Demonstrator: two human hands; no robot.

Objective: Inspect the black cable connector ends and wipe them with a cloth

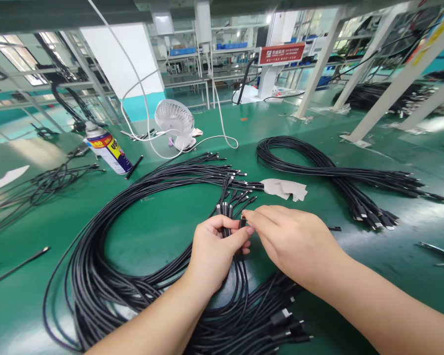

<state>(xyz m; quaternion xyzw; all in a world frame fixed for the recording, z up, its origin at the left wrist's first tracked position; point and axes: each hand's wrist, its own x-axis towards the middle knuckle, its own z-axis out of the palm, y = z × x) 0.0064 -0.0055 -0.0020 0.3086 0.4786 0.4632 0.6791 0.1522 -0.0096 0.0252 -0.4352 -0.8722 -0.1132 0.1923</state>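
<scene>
My left hand (pixel 216 246) is closed around several black cables near their ends, with a few metal-tipped connectors (pixel 225 209) standing up above its fingers. One black connector (pixel 242 223) is pinched between its thumb and forefinger. At the top of that same connector are the fingertips of my right hand (pixel 296 241), pressed together; its thumb is mostly hidden. Below both hands a large coiled bundle of black cables (pixel 85 266) lies on the green table (pixel 148 227), its plug ends showing at the lower right and behind my left hand.
A second cable bundle (pixel 299 167) lies at the right, beside a scrap of pale paper (pixel 284 189). Behind stand a white fan (pixel 174 118) with its cord and a spray can (pixel 109 150). Loose cables (pixel 52 185) are at the left, tweezers (pixel 438 250) at the right. Slanted posts (pixel 388 98) rise behind.
</scene>
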